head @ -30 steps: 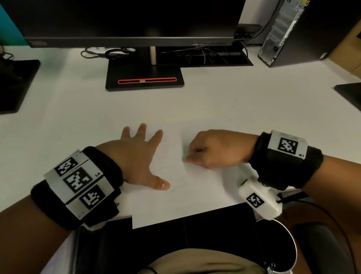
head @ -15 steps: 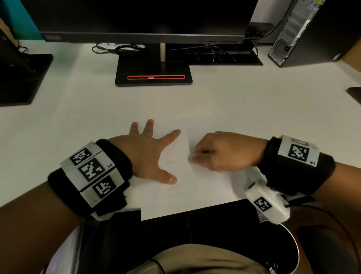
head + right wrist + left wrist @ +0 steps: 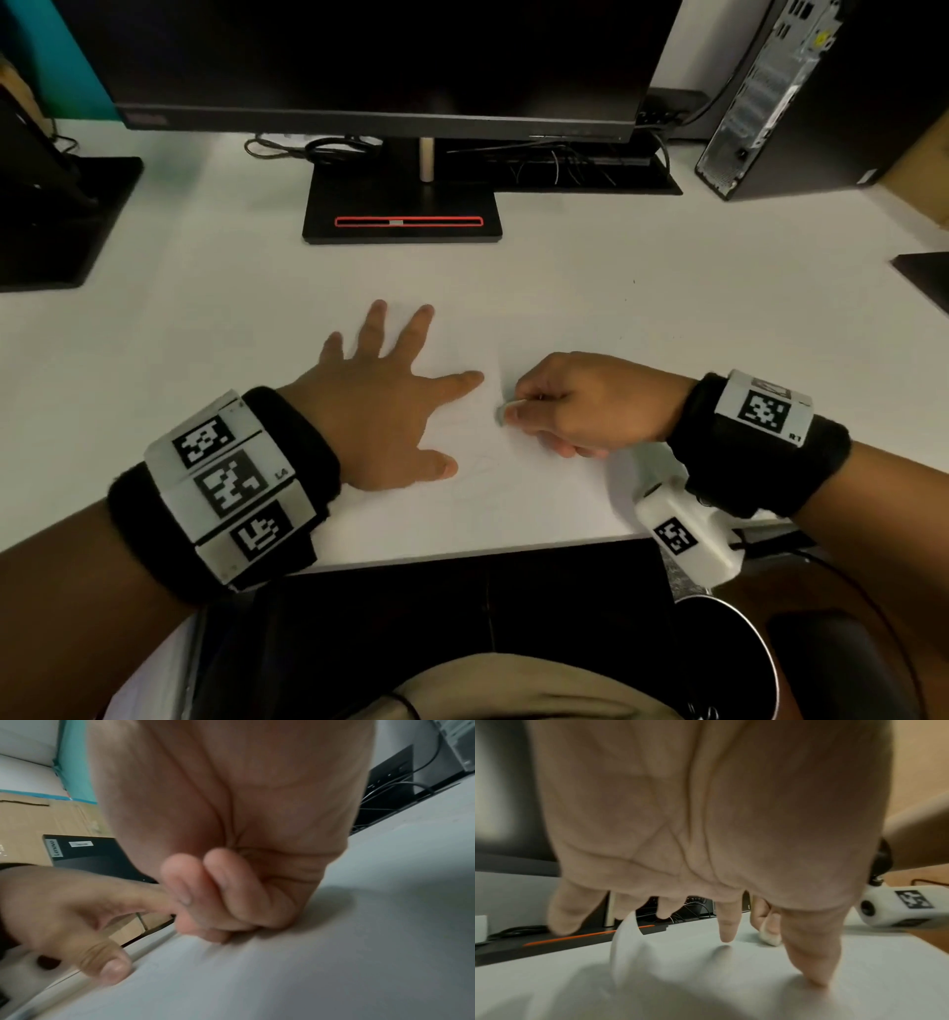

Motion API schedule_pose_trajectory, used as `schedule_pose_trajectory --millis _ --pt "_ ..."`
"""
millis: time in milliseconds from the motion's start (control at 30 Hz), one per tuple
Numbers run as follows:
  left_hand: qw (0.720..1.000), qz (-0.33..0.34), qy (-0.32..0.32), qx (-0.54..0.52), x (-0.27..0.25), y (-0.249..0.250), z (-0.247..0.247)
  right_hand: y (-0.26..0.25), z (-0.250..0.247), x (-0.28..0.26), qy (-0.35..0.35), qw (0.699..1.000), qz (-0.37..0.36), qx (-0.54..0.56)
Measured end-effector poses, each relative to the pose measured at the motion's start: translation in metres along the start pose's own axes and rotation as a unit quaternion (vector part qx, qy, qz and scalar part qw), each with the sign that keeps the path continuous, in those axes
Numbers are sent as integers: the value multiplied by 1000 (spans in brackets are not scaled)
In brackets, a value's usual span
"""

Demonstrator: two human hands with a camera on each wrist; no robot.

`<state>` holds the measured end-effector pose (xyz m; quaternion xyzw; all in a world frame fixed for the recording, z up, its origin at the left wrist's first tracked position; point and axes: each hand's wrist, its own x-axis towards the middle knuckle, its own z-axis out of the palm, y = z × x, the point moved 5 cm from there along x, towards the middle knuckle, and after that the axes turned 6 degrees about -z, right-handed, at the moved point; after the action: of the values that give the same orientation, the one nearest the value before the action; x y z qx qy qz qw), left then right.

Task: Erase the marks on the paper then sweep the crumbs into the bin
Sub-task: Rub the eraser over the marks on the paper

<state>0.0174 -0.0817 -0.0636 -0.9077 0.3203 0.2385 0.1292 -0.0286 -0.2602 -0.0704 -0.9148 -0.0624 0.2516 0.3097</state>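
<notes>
Left hand: the left hand [image 3: 382, 411] lies flat with fingers spread, pressing down on the thin white sheet of paper [image 3: 513, 493] on the white table [image 3: 616, 288]; it grasps nothing
Right hand: the right hand [image 3: 575, 406] has its fingers curled, pinching a small white block eraser [image 3: 508, 411] whose tip meets the paper just right of the left index finger
Marks: faint pencil marks [image 3: 482, 465] show near the left thumb, on the near side of the eraser; they are too pale to read
Bin: the round dark bin with a metal rim [image 3: 760, 642] stands below the near right edge of the table, apart from the paper
Risk, buckling: in the left wrist view the paper rises in a fold under the palm; a hard stroke toward that fold could crease or tear the sheet
Risk, slipping: if the left hand eases its pressure, the sheet may slide with the eraser and the marks would only smear
Risk, crumbs: none can be made out yet; brisk rubbing near the edge could scatter them to the floor, past the bin
</notes>
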Motion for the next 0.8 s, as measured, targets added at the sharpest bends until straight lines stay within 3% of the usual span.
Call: schedule_pose_trajectory --millis 133,400,600,733,800 --pt "999 10 30 6 -6 4 6 -1 -3 1 7 1000 1 -15" --pt "999 -45 2 22 -8 -5 17 -6 -2 4 40 994 -36 -100" --pt "999 -41 -5 21 -6 -4 16 -12 11 -4 -82 993 -35 -77" --pt "998 -23 -46 -21 -5 -3 17 -10 -6 3 -8 992 -37 -118" --pt "996 -19 -71 -52 -6 -4 19 -16 6 -2 -37 990 -58 -123"
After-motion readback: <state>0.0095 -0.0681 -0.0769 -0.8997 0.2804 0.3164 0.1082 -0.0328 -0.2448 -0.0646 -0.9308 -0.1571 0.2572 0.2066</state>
